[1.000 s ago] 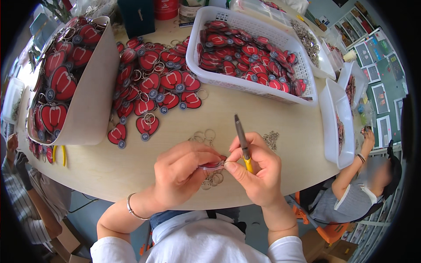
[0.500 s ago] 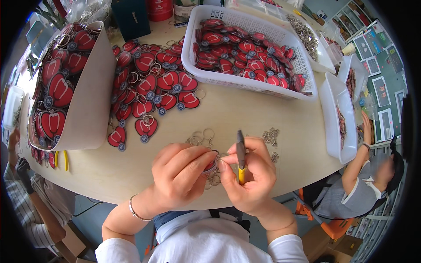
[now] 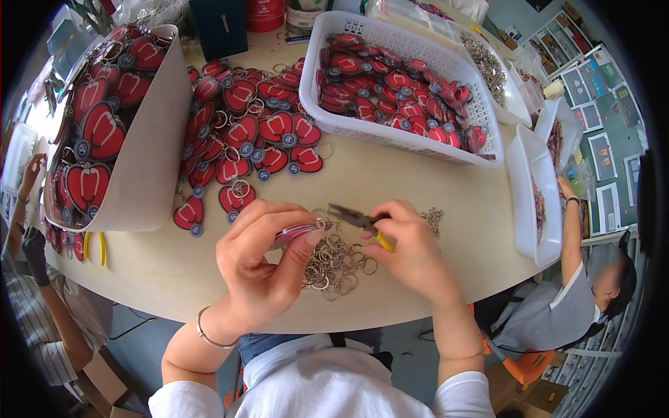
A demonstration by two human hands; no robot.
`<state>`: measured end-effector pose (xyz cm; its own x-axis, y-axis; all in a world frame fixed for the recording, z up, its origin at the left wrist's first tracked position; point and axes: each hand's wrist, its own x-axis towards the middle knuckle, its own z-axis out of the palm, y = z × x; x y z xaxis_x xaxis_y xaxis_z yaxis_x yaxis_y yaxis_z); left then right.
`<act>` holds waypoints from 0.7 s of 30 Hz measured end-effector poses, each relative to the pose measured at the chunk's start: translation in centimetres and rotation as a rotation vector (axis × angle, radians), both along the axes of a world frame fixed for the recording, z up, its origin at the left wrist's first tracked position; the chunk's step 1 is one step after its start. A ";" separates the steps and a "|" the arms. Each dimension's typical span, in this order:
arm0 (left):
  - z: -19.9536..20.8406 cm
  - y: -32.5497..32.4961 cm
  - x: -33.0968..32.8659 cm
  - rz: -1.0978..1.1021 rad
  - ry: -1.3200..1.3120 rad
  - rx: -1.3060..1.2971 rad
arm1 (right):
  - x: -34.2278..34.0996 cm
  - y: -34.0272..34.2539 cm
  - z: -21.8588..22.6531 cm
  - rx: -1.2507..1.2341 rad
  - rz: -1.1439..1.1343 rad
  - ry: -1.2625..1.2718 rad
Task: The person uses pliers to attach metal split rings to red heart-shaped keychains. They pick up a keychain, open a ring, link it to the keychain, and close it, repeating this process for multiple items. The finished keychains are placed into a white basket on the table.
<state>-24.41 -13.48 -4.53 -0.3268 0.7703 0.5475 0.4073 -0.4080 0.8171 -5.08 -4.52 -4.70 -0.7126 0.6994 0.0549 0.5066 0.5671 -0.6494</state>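
My left hand point(image 3: 258, 272) pinches a red heart-shaped tag point(image 3: 291, 235), turned nearly edge-on. A small metal ring point(image 3: 320, 223) sticks out at the tag's right end. In my right hand point(image 3: 414, 251) is a pair of pliers point(image 3: 353, 218) with dark jaws and yellow handles, the jaws pointing left, close to that ring. Below and between my hands lies a heap of silver key rings point(image 3: 334, 268) on the table. Small metal chain pieces point(image 3: 433, 217) lie just beyond my right hand.
A tall beige bin point(image 3: 150, 150) of heart keychains stands left, with more keychains point(image 3: 240, 132) piled beside it. Behind is a white basket point(image 3: 411, 143) of red tags. White trays point(image 3: 523, 202) line the right. Yellow-handled pliers point(image 3: 103, 249) lie left. Other people sit at both sides.
My hands have moved apart. The left has shifted left and up with the tag; the right has turned the pliers from upright to pointing left. The ring heap is more exposed.
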 end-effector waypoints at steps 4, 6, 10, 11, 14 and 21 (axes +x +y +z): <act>-0.5 0.2 0.3 -0.012 -0.057 -0.024 | -0.6 -0.4 -0.8 0.108 0.096 -0.164; -0.7 0.3 0.4 -0.022 -0.069 -0.042 | -0.8 -0.4 -0.9 0.121 0.093 -0.185; -1.2 0.3 0.8 -0.051 -0.089 -0.100 | -0.3 0.2 -0.7 0.040 0.047 -0.100; -1.2 0.2 1.0 -0.056 -0.096 -0.118 | -0.1 0.3 -0.5 -0.005 0.034 -0.061; -1.2 0.2 1.5 -0.090 -0.165 -0.194 | 0.2 0.9 0.6 -0.367 -0.004 0.126; -1.8 0.3 2.2 -0.122 -0.038 -0.183 | 0.2 1.2 2.0 -0.628 0.013 0.403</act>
